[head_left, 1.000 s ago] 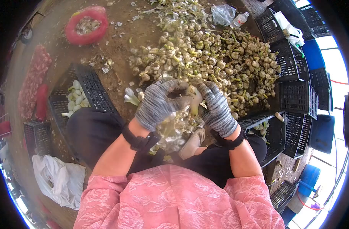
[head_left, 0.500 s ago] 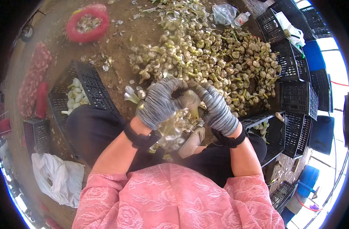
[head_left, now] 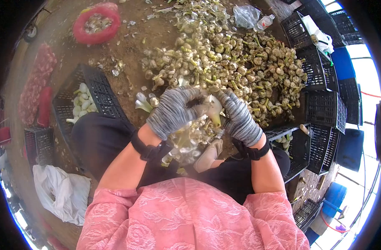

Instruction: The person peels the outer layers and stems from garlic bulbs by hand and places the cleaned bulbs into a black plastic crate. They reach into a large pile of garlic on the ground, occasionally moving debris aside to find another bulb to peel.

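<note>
Between my gloved left hand (head_left: 172,111) and gloved right hand (head_left: 241,116), a pale garlic bulb (head_left: 214,106) is held above the ground in front of me, its stem (head_left: 216,121) pointing down toward my body. Both hands pinch it: the left thumb and fingers curve round to its left side, leaving a gap within their arc, while the right thumb and fingers close on its right side. The exact contact of the fingertips is too small to tell. Each wrist bears a dark band, and my gloves are of grey striped knit.

Below the bulb lies a blurred litter of papery skins (head_left: 186,141), beside a light shoe (head_left: 209,156). Just beyond my hands spreads a large heap of unpeeled garlic (head_left: 261,68); a clear plastic bag (head_left: 246,16) and a bottle (head_left: 264,22) lie at its far edge. To my left, a black crate (head_left: 101,89) contains white, cleaned bulbs (head_left: 83,102), with a red net ring (head_left: 85,36) farther off and a white sack (head_left: 61,196) nearer me. To my right, a second black crate (head_left: 301,152) also contains pale bulbs (head_left: 284,141), beside my knee.
</note>
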A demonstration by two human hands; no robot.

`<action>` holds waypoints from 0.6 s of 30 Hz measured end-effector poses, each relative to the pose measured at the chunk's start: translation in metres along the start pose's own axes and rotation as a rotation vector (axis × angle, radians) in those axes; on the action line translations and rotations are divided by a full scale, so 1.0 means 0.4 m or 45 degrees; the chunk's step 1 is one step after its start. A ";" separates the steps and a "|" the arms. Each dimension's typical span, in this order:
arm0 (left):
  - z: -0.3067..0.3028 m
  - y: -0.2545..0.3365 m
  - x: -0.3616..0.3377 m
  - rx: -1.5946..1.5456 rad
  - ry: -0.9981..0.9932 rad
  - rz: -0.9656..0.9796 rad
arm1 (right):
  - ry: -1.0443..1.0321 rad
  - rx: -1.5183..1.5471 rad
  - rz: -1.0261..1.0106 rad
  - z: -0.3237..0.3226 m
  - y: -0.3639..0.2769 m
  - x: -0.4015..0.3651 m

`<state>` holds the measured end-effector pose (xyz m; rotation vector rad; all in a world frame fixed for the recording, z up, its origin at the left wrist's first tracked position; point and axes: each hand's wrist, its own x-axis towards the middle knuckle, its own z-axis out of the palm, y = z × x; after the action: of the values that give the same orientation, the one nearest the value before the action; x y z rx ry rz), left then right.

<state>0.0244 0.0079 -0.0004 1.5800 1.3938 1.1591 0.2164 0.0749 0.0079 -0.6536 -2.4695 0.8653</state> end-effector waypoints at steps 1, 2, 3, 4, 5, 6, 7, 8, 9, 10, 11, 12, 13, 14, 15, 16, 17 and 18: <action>-0.003 0.003 0.001 -0.002 -0.001 -0.001 | -0.018 -0.026 -0.012 -0.002 0.002 -0.001; -0.012 0.007 0.002 0.072 -0.037 -0.004 | -0.021 -0.025 -0.010 -0.002 -0.001 -0.001; -0.019 0.007 0.002 0.148 -0.073 -0.007 | -0.056 -0.075 0.027 -0.003 -0.008 0.000; -0.019 -0.003 0.004 0.120 -0.064 0.067 | -0.091 -0.125 0.061 -0.003 -0.012 0.001; -0.019 -0.006 0.002 0.120 -0.063 0.065 | -0.093 -0.123 0.061 -0.001 -0.008 0.000; -0.019 -0.005 0.001 0.130 -0.082 0.041 | -0.108 -0.108 0.055 0.001 0.000 -0.003; -0.018 -0.003 0.002 0.138 -0.102 0.019 | -0.123 -0.093 0.050 0.002 0.004 -0.005; -0.017 -0.003 0.003 0.137 -0.104 0.019 | -0.123 -0.094 0.052 0.001 0.002 -0.006; -0.015 -0.003 0.003 0.138 -0.098 0.011 | -0.112 -0.051 0.059 -0.001 -0.002 -0.006; -0.014 -0.004 0.004 0.141 -0.089 0.004 | -0.102 -0.008 0.064 -0.002 -0.003 -0.004; -0.009 -0.006 0.003 0.142 -0.086 0.004 | -0.103 -0.008 0.060 -0.001 0.002 -0.005; -0.001 -0.009 -0.001 -0.103 -0.024 -0.178 | -0.084 -0.011 0.058 0.001 0.011 -0.008; 0.002 -0.009 -0.002 -0.350 0.040 -0.359 | -0.065 -0.013 0.055 0.001 0.015 -0.008; 0.001 -0.009 -0.002 -0.350 0.041 -0.357 | -0.065 -0.014 0.053 -0.002 0.015 -0.005; -0.002 -0.009 -0.002 -0.619 0.077 -0.441 | -0.043 0.117 0.046 -0.007 0.012 0.000; -0.004 -0.009 -0.002 -0.890 0.112 -0.523 | -0.021 0.247 0.041 -0.011 0.010 0.002; -0.002 -0.014 -0.001 -0.889 0.111 -0.521 | -0.019 0.246 0.040 -0.005 0.019 -0.005; 0.002 -0.025 0.000 -0.956 0.144 -0.577 | 0.026 0.371 0.062 0.007 0.037 -0.019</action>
<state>0.0218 0.0096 -0.0098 0.6445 1.1040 1.2831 0.2251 0.0797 -0.0059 -0.6160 -2.2558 1.2011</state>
